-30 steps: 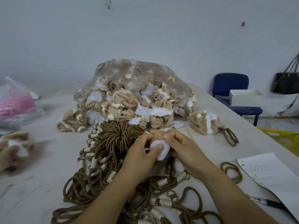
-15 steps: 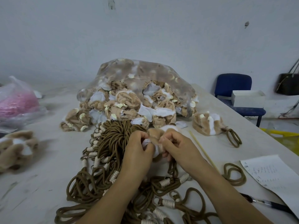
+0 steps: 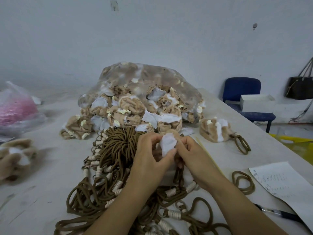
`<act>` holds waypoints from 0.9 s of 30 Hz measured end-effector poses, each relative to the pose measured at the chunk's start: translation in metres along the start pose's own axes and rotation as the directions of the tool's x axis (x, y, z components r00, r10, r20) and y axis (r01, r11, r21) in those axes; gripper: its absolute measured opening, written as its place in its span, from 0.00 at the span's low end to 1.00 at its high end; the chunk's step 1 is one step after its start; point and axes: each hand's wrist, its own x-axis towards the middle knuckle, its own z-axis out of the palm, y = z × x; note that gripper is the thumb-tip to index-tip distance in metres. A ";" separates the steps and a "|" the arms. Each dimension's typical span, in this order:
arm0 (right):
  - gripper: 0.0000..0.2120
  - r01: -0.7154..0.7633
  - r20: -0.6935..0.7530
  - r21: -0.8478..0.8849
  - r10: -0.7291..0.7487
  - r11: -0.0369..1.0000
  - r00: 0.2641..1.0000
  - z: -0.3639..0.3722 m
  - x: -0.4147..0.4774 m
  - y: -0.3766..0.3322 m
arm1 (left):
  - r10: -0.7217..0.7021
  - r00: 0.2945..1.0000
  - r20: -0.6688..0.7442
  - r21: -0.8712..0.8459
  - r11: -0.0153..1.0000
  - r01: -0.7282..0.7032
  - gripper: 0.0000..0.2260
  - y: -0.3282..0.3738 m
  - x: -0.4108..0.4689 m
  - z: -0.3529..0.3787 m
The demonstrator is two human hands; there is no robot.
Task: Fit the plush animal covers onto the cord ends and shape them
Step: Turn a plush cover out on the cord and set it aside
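Left hand (image 3: pixel 149 158) and right hand (image 3: pixel 191 156) both pinch one tan-and-white plush animal cover (image 3: pixel 168 143) with curled fingers, above the heaped brown cords (image 3: pixel 116 146) on the table's (image 3: pixel 50 192) near side.

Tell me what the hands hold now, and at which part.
Both hold one plush animal cover, its white side showing: the left hand pinches its left side, the right hand its right side.

plush cover (image 3: pixel 168 144) lining exposed again, left hand (image 3: pixel 149 157) thumb now beneath
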 end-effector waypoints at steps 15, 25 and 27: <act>0.11 -0.020 0.118 0.349 -0.023 0.937 0.993 -0.003 -0.003 -0.005 | 0.272 0.939 0.211 0.237 0.918 -0.319 0.15 -0.011 0.004 -0.003; 0.06 -0.046 0.135 0.243 0.014 0.969 0.991 -0.005 -0.004 0.001 | -0.077 0.993 0.087 -0.055 0.995 0.082 0.07 -0.011 0.004 -0.006; 0.06 -0.059 0.144 0.235 0.025 0.970 0.989 -0.005 -0.005 -0.001 | -0.109 0.978 0.179 0.029 0.994 0.105 0.07 -0.011 0.006 -0.008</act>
